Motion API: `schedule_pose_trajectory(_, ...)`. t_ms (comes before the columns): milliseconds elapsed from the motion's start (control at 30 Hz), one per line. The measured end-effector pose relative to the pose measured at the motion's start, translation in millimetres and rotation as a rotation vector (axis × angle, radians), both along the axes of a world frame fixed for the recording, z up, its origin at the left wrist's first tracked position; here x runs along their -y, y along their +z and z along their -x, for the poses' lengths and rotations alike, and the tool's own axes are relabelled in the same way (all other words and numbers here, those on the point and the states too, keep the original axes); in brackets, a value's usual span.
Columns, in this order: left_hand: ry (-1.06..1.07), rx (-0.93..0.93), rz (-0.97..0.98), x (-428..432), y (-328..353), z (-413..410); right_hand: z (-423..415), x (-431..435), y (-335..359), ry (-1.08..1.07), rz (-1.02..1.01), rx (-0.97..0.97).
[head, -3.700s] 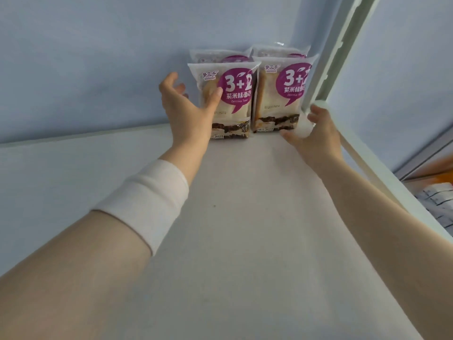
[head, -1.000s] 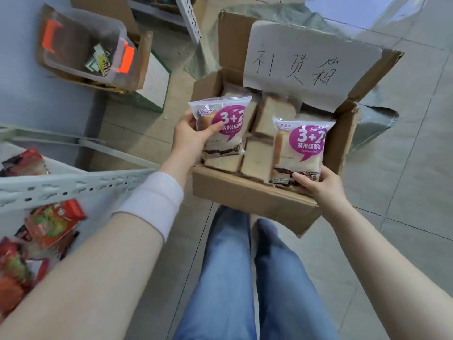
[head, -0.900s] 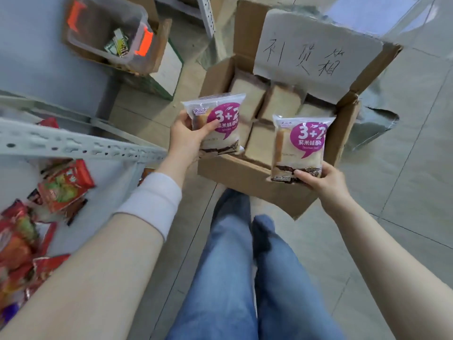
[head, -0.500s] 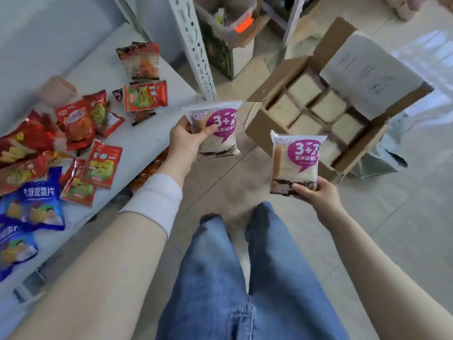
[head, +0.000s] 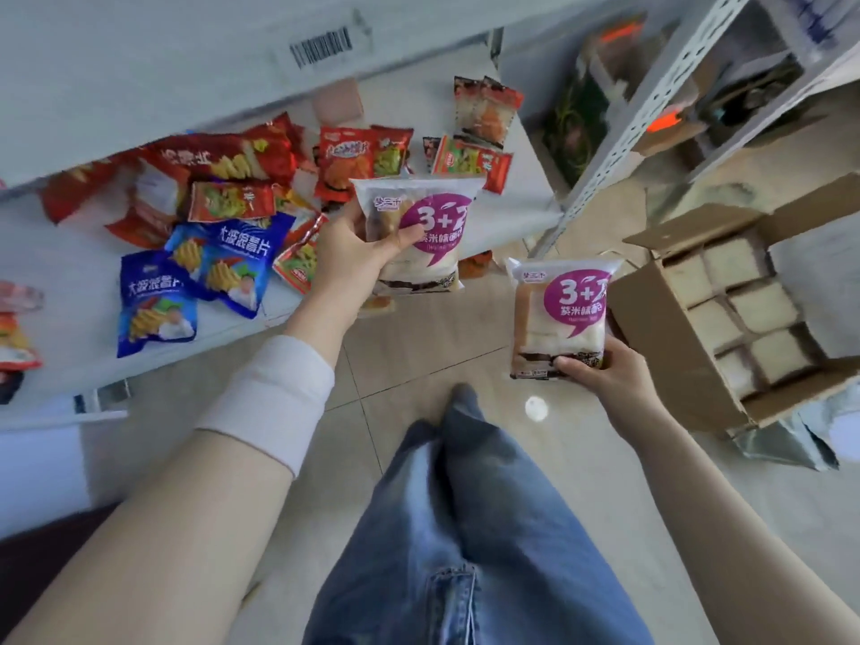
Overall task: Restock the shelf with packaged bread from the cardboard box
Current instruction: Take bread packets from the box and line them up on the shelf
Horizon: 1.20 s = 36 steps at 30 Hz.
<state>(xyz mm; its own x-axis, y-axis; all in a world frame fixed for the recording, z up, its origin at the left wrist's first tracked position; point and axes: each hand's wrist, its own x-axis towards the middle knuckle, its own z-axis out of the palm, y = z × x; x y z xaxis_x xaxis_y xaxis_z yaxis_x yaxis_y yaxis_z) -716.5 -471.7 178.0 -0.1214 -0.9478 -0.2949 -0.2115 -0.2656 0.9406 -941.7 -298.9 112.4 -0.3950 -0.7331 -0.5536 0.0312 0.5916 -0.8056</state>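
Note:
My left hand (head: 353, 253) grips a packaged bread (head: 421, 239) with a purple "3+2" label, held upright in front of the white shelf (head: 70, 272). My right hand (head: 600, 379) holds a second packaged bread (head: 561, 314) by its bottom edge, lower and to the right, above the floor. The open cardboard box (head: 665, 328) stands on the floor at the right, with several bread packs (head: 749, 314) still inside it. The box's far flap is cut off by the frame edge.
Red and blue snack bags (head: 218, 258) lie spread over the lower shelf. A perforated metal upright (head: 623, 132) stands between shelf and box. My legs in blue jeans (head: 465, 528) are below, on the tiled floor. A grey bag (head: 786, 444) lies beside the box.
Both hands lifted bread packs out of the box and carried them left. My view has swung from the box toward the snack shelf, and the box now sits at the right edge.

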Motion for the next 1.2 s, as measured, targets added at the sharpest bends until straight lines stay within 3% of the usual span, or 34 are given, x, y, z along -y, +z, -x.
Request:
schedule_pose_trajectory(333, 0.075, -0.065, 0.338, 84, 141, -1, 11, 134, 124, 0.084, 0.348, -0.094)
schedule_pose_trajectory(567, 0.098, -0.172, 0.417, 165, 195, 21, 38, 230, 183, 0.138, 0.472, -0.158)
schedule_pose_trajectory(800, 0.047, -0.182, 0.44, 273, 200, 62, 74, 351, 213, 0.103, 0.513, -0.141)
schedule_pose_trajectory(933, 0.034, -0.177, 0.381, 337, 188, 92, 102, 411, 209, 0.06, 0.458, -0.232)
schedule_pose_trajectory(1200, 0.083, -0.223, 0.326, 458, 166, 141, 141, 547, 191, 0.089, 0.4, -0.235)
